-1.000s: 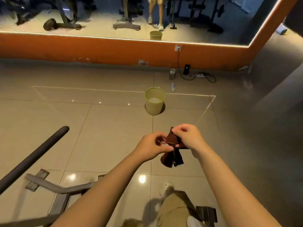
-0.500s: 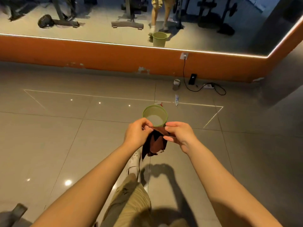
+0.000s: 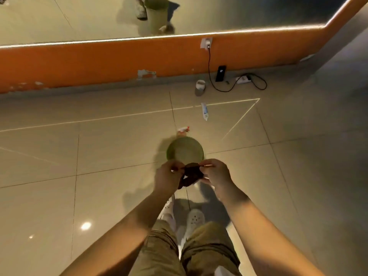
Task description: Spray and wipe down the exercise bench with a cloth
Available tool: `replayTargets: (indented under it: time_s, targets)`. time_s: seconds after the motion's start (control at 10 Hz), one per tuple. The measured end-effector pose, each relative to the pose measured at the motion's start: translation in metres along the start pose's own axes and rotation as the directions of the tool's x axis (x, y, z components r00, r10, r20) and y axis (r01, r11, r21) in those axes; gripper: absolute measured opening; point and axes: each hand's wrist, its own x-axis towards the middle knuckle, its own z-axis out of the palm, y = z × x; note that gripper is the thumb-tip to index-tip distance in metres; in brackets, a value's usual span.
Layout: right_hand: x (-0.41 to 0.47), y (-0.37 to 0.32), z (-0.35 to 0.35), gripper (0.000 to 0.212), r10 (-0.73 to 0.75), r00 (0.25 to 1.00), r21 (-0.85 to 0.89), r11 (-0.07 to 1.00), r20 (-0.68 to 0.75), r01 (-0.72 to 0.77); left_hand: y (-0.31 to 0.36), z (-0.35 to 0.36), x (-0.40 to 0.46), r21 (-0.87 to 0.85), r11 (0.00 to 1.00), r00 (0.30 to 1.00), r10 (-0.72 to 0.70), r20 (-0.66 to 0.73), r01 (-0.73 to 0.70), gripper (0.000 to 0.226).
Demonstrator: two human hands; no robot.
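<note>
A dark brown cloth (image 3: 191, 174) hangs bunched between my two hands at chest height. My left hand (image 3: 167, 177) pinches its left edge and my right hand (image 3: 215, 173) pinches its right edge. Just beyond my hands a green bucket (image 3: 171, 150) stands on the tiled floor. A spray bottle (image 3: 183, 130) with a red and white head lies on the floor right behind the bucket, mostly hidden by it. The exercise bench is out of view.
An orange wall base (image 3: 99, 62) with a mirror above it runs across the back. Near it on the floor are a small white cup (image 3: 200, 87), a tube (image 3: 204, 111), a charging phone (image 3: 220, 73) and a looping black cable (image 3: 256, 84). My feet (image 3: 196, 218) stand close behind the bucket.
I have walked up to the bucket, which now lies directly below my hands. The bench frame has left the view. Both hands still hold the cloth, now bunched tighter.
</note>
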Motion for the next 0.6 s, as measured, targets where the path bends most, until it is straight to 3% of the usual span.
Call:
replayTargets:
  time_s: [0.1,0.3,0.4,0.6]
  targets:
    - [0.043,-0.013,0.024,0.031,0.009,0.999,-0.024,1.0,-0.033,-0.01,0.004,-0.006,0.042,-0.038,0.996,0.997,-0.078,0.026,0.079,0.013]
    - [0.095,-0.028,0.041,0.022,0.128,0.992,-0.084,0.988,-0.005,-0.128,-0.003,-0.027,0.072,0.002,0.998,0.995,-0.063,0.072,0.063,0.009]
    - [0.097,-0.039,0.029,0.015,0.155,0.988,-0.111,0.982,0.004,-0.153,-0.001,-0.034,0.081,-0.029,0.993,0.99,-0.107,0.087,0.11,0.003]
    - [0.08,-0.071,-0.006,0.013,0.168,0.985,-0.116,0.98,0.034,-0.163,0.029,-0.037,0.088,-0.071,0.997,0.999,-0.034,0.04,0.036,0.015]
